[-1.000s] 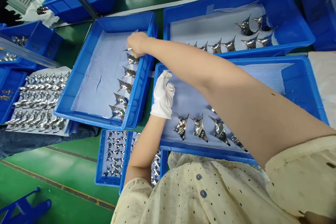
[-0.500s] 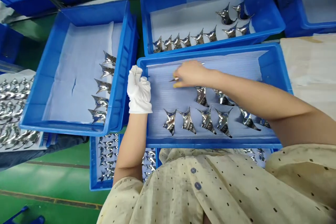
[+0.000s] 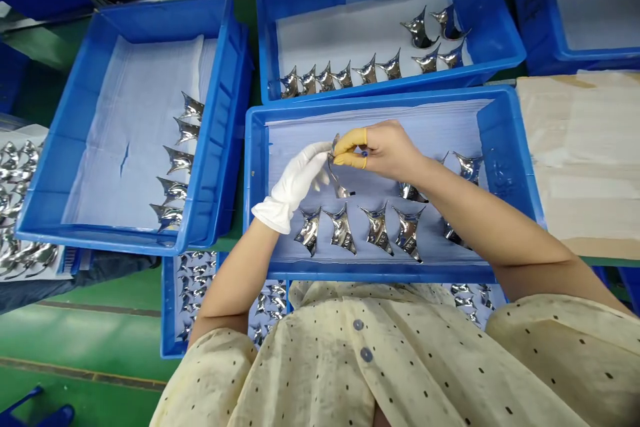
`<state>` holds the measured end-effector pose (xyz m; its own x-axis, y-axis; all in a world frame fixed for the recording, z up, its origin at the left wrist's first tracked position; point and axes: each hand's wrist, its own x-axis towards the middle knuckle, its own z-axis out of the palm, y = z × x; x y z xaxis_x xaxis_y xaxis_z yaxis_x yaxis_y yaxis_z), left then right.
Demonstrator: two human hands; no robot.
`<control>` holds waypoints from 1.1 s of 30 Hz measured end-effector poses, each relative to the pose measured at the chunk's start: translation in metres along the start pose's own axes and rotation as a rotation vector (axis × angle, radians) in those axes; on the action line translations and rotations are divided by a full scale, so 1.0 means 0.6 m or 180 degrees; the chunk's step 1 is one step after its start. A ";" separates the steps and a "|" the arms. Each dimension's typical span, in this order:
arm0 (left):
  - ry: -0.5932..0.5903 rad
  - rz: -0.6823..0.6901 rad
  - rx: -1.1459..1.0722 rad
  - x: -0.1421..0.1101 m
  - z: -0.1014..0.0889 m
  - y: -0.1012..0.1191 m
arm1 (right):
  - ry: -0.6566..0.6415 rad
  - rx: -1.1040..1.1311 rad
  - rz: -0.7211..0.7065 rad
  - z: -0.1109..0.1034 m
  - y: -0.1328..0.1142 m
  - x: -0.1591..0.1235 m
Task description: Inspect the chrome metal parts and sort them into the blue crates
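My left hand [image 3: 296, 181], in a white glove, pinches the upper end of a shiny, curved metal piece [image 3: 341, 188]. My right hand [image 3: 384, 148] has yellow covers on its thumb and index finger, and these close on the same piece from the right. The piece is held edge-on above a paper-lined blue bin [image 3: 380, 273]. Below the hands lies a row of pointed chrome pieces, among them one metal piece [image 3: 379, 228] with dark markings. My right forearm partly hides more pieces at the bin's right side.
Behind stands another blue bin [image 3: 320, 95] with several chrome pieces. A blue bin [image 3: 125, 245] at left holds a column of them. Cardboard [image 3: 575, 160] lies at right. Trays of small metal parts show below and at far left.
My left hand has moved right from the bin's left edge and now grips the metal piece with my right hand. My right hand has turned, its covered fingertips pointing left. The view has shifted slightly.
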<state>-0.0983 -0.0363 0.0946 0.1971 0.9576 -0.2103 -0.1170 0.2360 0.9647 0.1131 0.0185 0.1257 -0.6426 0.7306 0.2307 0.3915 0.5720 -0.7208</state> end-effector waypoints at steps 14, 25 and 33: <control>0.1612 0.2541 0.1643 -0.048 0.015 0.024 | 0.1124 0.2227 0.0083 0.049 -0.035 0.018; 0.1852 0.3861 0.3054 -0.045 0.008 0.016 | 0.0973 0.2505 0.0275 0.068 -0.036 0.021; 0.1718 0.3214 0.2728 -0.052 0.007 0.012 | 0.1088 0.2386 0.0246 0.067 -0.037 0.019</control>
<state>-0.1015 -0.0651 0.1089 -0.0256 0.6423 0.7660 0.6705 -0.5573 0.4897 0.0708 -0.0010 0.1181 -0.3487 0.9000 0.2616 -0.1945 0.2035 -0.9595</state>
